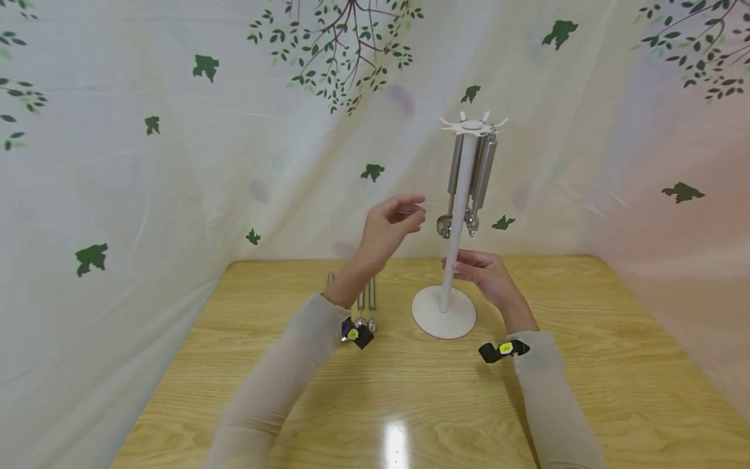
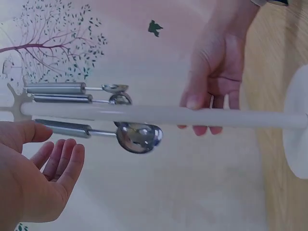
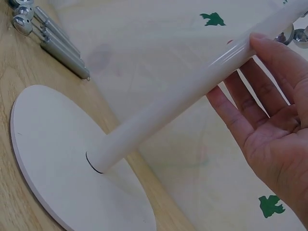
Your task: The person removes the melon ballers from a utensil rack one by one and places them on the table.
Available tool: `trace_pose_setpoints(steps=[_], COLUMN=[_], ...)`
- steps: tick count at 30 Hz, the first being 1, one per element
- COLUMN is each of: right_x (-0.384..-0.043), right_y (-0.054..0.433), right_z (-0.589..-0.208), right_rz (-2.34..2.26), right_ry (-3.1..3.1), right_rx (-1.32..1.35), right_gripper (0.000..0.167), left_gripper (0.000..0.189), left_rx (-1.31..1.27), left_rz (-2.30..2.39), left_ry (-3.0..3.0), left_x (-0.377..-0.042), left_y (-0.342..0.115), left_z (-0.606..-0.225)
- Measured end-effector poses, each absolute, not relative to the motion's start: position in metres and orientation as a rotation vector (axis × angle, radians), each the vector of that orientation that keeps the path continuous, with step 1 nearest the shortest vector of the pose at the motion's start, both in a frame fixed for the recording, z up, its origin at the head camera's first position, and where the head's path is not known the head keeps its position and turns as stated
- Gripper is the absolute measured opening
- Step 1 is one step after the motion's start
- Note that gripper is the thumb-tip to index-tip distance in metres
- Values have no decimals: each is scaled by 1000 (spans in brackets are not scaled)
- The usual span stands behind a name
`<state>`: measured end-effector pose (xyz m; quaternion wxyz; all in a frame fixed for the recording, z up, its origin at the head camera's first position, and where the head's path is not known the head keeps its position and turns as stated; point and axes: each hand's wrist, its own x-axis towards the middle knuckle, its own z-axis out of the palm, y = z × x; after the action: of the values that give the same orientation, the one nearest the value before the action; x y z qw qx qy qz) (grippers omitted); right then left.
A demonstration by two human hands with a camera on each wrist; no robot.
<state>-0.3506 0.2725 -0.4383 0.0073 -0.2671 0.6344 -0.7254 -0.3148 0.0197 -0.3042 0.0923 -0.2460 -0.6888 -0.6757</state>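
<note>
A white stand (image 1: 461,215) with a round base and a ring of hooks on top stands on the table. Several metal scoops (image 2: 138,137) with thick handles hang from its hooks, bowls downward. My right hand (image 1: 485,277) holds the pole low down, thumb on one side and fingers on the other, as the right wrist view shows the right hand (image 3: 274,101) up close. To the left of the stand, my left hand (image 1: 389,228) is raised with loosely bent fingers and nothing in it. In the left wrist view the left hand (image 2: 41,173) appears beside a hanging handle.
More metal utensils (image 1: 372,303) lie on the wooden table (image 1: 410,384) left of the stand, partly hidden by my left forearm. A pale curtain (image 1: 305,150) printed with leaves and branches hangs behind the table's back edge.
</note>
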Motion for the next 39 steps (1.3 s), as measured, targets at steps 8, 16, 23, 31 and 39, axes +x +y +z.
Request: trace_pose_setpoints(steps=[8, 16, 23, 31, 39], right_x=[-352, -352, -351, -353, -353], right_y=[269, 263, 257, 259, 260], right_z=[-438, -438, -437, -438, -438], right_rz=[-2283, -2328, -2334, -2317, -2274], right_ry=[1997, 1986, 1988, 1999, 2025], right_rx=[-771, -753, -738, -734, -714], right_gripper=[31, 40, 43, 41, 35], left_gripper=[32, 32, 36, 34, 31], left_rx=[-890, -924, -899, -805, -726], left_rz=[-1955, -1936, -1910, -1993, -2052], left_ry=[-1976, -1946, -1994, -1931, -1927], left_x=[-305, -304, -302, -304, -308], left_y=[45, 63, 71, 82, 88], left_z=[-272, -259, -257, -255, -257])
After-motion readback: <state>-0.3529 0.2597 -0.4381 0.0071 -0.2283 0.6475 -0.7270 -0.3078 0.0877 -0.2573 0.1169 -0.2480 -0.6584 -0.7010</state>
